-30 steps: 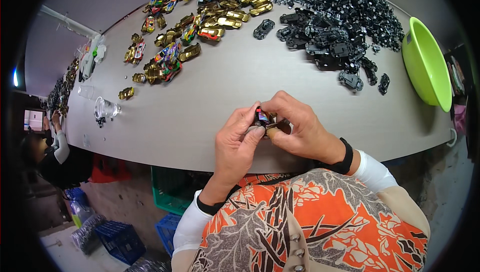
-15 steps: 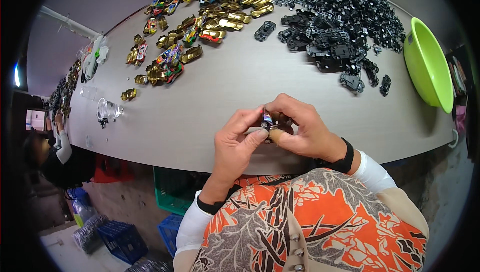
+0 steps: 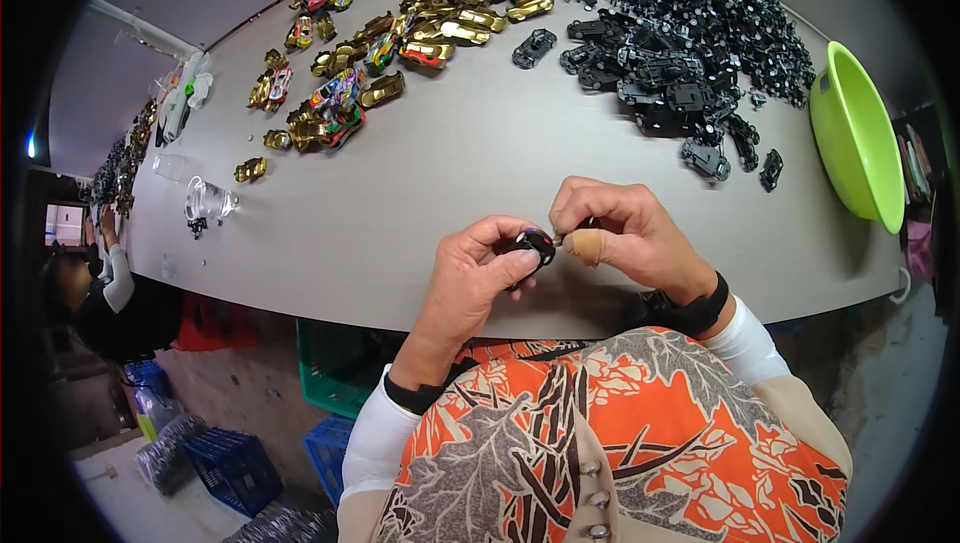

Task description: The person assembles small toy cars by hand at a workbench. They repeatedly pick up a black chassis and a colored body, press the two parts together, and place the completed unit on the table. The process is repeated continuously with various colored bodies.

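Head — prob. car (image 3: 538,242) in L fingers (image 3: 512,265)

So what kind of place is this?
Probably a toy workshop: there are heaps of gold and bright toy cars, a big pile of dark car parts, and another person off to the left.

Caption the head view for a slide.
Left hand holds a dark toy car beside the right hand; piled gold car shells and black chassis lie beyond.

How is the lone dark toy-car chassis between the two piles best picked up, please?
Probably pinch the chassis by both long sides near its middle, coming from the near side: it is elongated and lies apart from the dark pile.
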Motion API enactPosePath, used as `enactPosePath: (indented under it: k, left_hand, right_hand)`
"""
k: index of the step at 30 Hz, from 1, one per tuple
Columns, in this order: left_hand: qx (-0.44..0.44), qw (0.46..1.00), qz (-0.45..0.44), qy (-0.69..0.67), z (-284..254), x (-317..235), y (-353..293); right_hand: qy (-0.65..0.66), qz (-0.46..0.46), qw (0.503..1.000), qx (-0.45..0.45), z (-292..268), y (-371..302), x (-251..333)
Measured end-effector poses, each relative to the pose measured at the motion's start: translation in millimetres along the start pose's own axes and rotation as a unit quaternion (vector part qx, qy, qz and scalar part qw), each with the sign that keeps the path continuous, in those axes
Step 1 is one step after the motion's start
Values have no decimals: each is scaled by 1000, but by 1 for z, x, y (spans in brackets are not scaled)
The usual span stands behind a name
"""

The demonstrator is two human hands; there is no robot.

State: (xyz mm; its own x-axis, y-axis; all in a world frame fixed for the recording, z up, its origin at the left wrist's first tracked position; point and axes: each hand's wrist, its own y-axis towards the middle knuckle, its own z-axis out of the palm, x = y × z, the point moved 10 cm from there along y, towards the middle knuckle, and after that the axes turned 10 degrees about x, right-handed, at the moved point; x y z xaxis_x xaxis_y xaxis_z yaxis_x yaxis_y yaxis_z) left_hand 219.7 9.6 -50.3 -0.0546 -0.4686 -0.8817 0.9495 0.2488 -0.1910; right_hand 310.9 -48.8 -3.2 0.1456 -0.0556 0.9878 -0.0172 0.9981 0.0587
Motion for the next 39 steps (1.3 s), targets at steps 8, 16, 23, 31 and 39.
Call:
enactPosePath:
  k: [8, 16, 23, 31, 39]
  left_hand:
    - [5, 982, -17, 186, 7, -4, -3]
    - [-35, 970, -16, 239, -1, 4, 0]
    - [-90, 995, 49, -6, -17, -5, -2]
    - [-58, 990, 32, -128, -19, 4, 0]
    - [12, 1000, -10, 16, -1, 6, -3]
  right_hand:
    - [-57, 107, 992, -17, 2, -5, -26]
    - [-236, 33, 970, -50, 1, -1, -23]
    - [68, 108, 991, -50, 7, -4, -39]
    - [14, 40, 999, -12, -1, -7, -16]
    - [84, 37, 996, 2, -6, -7, -12]
